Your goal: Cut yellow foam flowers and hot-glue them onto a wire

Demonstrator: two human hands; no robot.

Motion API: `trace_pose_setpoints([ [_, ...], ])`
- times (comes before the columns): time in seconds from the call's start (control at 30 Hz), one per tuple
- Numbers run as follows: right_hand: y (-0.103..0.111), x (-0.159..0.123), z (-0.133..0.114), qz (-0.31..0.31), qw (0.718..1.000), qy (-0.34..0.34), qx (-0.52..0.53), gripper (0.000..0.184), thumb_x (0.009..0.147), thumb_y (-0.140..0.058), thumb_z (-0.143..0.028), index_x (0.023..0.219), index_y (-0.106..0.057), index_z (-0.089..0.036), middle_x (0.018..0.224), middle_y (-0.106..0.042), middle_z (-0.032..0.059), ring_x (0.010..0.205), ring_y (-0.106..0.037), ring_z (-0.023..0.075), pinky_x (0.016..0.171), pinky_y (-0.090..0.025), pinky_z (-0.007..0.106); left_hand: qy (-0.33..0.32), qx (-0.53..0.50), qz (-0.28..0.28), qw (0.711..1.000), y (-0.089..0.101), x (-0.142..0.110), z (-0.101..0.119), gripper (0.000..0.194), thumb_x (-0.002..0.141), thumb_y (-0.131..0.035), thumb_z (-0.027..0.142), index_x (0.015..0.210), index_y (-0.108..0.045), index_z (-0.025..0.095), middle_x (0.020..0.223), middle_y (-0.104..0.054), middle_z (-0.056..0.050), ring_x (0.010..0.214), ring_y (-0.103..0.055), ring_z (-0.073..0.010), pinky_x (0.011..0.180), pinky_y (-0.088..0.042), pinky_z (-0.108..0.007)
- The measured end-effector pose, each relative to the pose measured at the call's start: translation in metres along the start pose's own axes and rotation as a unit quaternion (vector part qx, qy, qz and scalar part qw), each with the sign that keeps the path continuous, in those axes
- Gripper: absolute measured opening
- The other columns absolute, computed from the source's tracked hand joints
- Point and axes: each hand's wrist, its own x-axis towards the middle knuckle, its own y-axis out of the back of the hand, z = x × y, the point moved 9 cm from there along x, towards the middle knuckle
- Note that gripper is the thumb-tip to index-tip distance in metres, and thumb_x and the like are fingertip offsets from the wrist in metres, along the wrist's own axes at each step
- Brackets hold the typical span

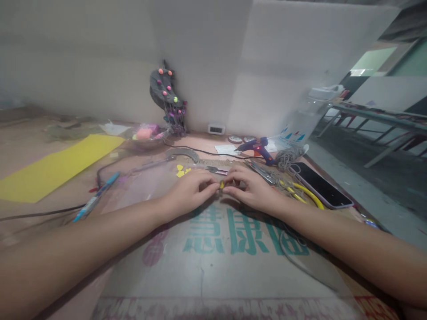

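Observation:
My left hand (195, 190) and my right hand (248, 187) meet above the middle of the printed cardboard mat (160, 275). Between their fingertips is a small yellow piece (222, 185), pinched from both sides. Its exact shape is too small to make out. Several yellow cut-out pieces (180, 170) lie just beyond my left hand. A craft knife (217, 170) rests behind the fingertips, and scissors (263, 172) with yellow handles lie beside my right hand, partly covered by grey string.
Behind stand a blue glue gun (256, 149) with a red light and a grey moon-shaped ornament (163, 89). A phone (322, 184) and grey yarn (289, 156) lie right. Yellow sheet (60, 166), blue pen (96, 196) and a black cable are left.

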Motion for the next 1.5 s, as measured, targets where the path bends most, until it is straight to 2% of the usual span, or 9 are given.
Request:
trace_pose_setpoints([
  [0.07,-0.002,0.000,-0.002,-0.003,1.000,0.025,-0.010,0.010,0.088,-0.063,-0.027,0.086,-0.067,-0.019,0.092,-0.063,0.0068,0.091,-0.058,0.0196,0.084,-0.046,0.033,0.012,-0.006,0.005,1.000,0.001,0.000,-0.002,0.028,0.094,-0.045,0.029,0.078,-0.064,0.017,0.082,-0.067,-0.003,0.079,-0.059,-0.0169,0.074,-0.043,-0.029],
  [0.13,-0.004,0.000,-0.001,-0.013,1.000,0.024,-0.006,0.010,0.090,-0.060,-0.024,0.085,-0.066,-0.019,0.091,-0.065,0.0062,0.091,-0.059,0.0192,0.085,-0.046,0.034,0.021,-0.011,0.011,1.000,0.002,0.000,-0.004,0.028,0.094,-0.045,0.028,0.078,-0.064,0.017,0.081,-0.066,-0.003,0.078,-0.059,-0.0165,0.073,-0.043,-0.028],
  [0.23,-0.006,0.000,0.006,-0.018,1.000,-0.016,0.007,0.015,0.093,-0.055,-0.026,0.088,-0.066,-0.019,0.085,-0.069,0.0048,0.080,-0.061,0.0172,0.077,-0.047,0.030,0.030,-0.010,0.020,0.999,0.003,0.000,-0.008,0.026,0.094,-0.046,0.028,0.078,-0.064,0.017,0.079,-0.065,-0.002,0.077,-0.058,-0.0163,0.072,-0.043,-0.028],
  [0.33,-0.003,-0.001,0.008,-0.008,0.999,-0.038,0.016,0.018,0.093,-0.054,-0.030,0.092,-0.067,-0.018,0.089,-0.071,0.0055,0.082,-0.063,0.0176,0.074,-0.046,0.028,0.026,-0.008,0.012,1.000,0.001,0.000,-0.009,0.028,0.095,-0.045,0.031,0.080,-0.064,0.017,0.080,-0.064,-0.003,0.078,-0.058,-0.0166,0.072,-0.043,-0.028],
  [0.67,-0.002,-0.002,0.004,-0.006,0.999,-0.031,0.010,0.014,0.090,-0.055,-0.025,0.085,-0.066,-0.018,0.079,-0.069,0.0034,0.075,-0.062,0.0161,0.071,-0.045,0.026,-0.008,0.000,-0.022,1.000,-0.007,-0.001,-0.002,0.022,0.094,-0.049,0.030,0.084,-0.066,0.018,0.084,-0.067,-0.002,0.081,-0.059,-0.0167,0.074,-0.043,-0.028],
  [0.83,-0.006,0.000,0.003,-0.028,0.999,-0.030,0.019,0.013,0.090,-0.054,-0.024,0.083,-0.064,-0.018,0.077,-0.068,0.0026,0.072,-0.061,0.0151,0.069,-0.045,0.026,0.028,-0.026,0.005,0.999,-0.001,-0.001,-0.007,0.022,0.093,-0.051,0.033,0.098,-0.067,0.019,0.093,-0.069,-0.004,0.087,-0.061,-0.0179,0.077,-0.045,-0.029],
  [1.2,-0.004,-0.002,0.002,-0.023,0.999,-0.031,0.022,0.017,0.092,-0.055,-0.028,0.085,-0.066,-0.017,0.079,-0.069,0.0031,0.074,-0.061,0.0151,0.070,-0.045,0.025,0.010,0.014,-0.008,1.000,-0.005,-0.001,-0.004,0.017,0.089,-0.054,0.028,0.081,-0.065,0.018,0.079,-0.065,-0.002,0.076,-0.058,-0.0162,0.069,-0.042,-0.028],
  [1.37,-0.005,-0.001,0.002,-0.023,0.999,-0.027,0.008,0.015,0.090,-0.059,-0.028,0.083,-0.067,-0.018,0.078,-0.069,0.0030,0.073,-0.061,0.0153,0.070,-0.044,0.026,0.043,0.028,0.031,0.998,0.004,-0.002,-0.007,0.017,0.090,-0.052,0.029,0.082,-0.064,0.018,0.083,-0.067,-0.003,0.082,-0.059,-0.0180,0.074,-0.043,-0.030],
  [1.5,-0.003,0.000,0.002,-0.017,0.999,-0.028,0.010,0.016,0.090,-0.056,-0.024,0.080,-0.067,-0.017,0.076,-0.069,0.0028,0.072,-0.060,0.0149,0.070,-0.044,0.026,0.038,0.028,0.046,0.998,0.007,-0.002,-0.007,0.018,0.090,-0.052,0.030,0.082,-0.063,0.019,0.085,-0.068,-0.002,0.084,-0.060,-0.0184,0.077,-0.043,-0.031],
])
